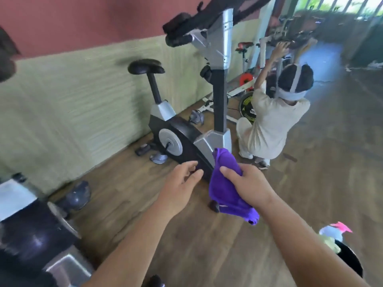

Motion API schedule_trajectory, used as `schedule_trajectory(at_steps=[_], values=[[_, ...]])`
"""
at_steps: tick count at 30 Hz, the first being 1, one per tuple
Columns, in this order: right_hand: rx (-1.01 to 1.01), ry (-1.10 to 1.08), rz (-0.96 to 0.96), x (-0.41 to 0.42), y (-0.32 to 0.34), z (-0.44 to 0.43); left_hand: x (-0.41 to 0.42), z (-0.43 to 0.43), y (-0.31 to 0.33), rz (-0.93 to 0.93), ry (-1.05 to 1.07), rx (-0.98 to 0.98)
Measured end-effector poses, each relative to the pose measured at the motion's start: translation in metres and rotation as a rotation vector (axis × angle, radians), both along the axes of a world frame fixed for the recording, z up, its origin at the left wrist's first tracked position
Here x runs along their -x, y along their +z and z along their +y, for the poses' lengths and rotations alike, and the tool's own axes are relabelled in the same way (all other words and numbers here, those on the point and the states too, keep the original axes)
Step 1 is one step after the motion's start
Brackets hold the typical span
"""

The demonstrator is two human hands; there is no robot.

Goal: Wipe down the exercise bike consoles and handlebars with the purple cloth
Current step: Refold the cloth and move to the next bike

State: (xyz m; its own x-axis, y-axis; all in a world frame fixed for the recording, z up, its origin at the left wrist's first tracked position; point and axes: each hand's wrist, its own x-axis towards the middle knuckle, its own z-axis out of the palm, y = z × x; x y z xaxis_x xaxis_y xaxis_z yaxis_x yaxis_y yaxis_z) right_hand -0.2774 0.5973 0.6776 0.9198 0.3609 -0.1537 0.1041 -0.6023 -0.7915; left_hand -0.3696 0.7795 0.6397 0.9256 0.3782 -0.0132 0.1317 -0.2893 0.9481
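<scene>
The right hand [251, 183] has its grip pinched on the purple cloth [227, 189], thumb across the front and fingers bunched behind; the loose end droops toward the wooden floor [207, 245]. The left hand [181, 183] is just beside the cloth, empty, fingers spread and slightly curled, its fingertips reaching toward the cloth's near edge.

The exercise bike [186, 141] stands directly ahead on the floor near the green wall. Its upright post [220, 79] rises steeply from the base just beyond the cloth, and the handlebars [179, 38] sit at the top of that post, high above both hands and a little to the left. The console itself is mostly cut off by the frame's upper edge. So the surfaces to wipe lie upward and forward from the cloth, along the line of the post, and the right hand, already carrying the cloth, is the better placed to lift to them.

Another person [271, 121] crouches by a further bike to the right, well apart from the hands. The picture is motion-blurred, so fine detail is uncertain.
</scene>
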Motion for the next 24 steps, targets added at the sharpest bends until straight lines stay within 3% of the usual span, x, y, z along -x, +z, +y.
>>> schedule_trajectory(at_steps=[14, 24], values=[[-0.115, 0.363, 0.030, -0.209, 0.014, 0.240, -0.155, 0.190, 0.026, -0.013, 0.345, -0.068], [-0.119, 0.829, -0.017, -0.291, 0.034, 0.446, -0.200, 0.324, 0.041, -0.032, 0.816, -0.105]])
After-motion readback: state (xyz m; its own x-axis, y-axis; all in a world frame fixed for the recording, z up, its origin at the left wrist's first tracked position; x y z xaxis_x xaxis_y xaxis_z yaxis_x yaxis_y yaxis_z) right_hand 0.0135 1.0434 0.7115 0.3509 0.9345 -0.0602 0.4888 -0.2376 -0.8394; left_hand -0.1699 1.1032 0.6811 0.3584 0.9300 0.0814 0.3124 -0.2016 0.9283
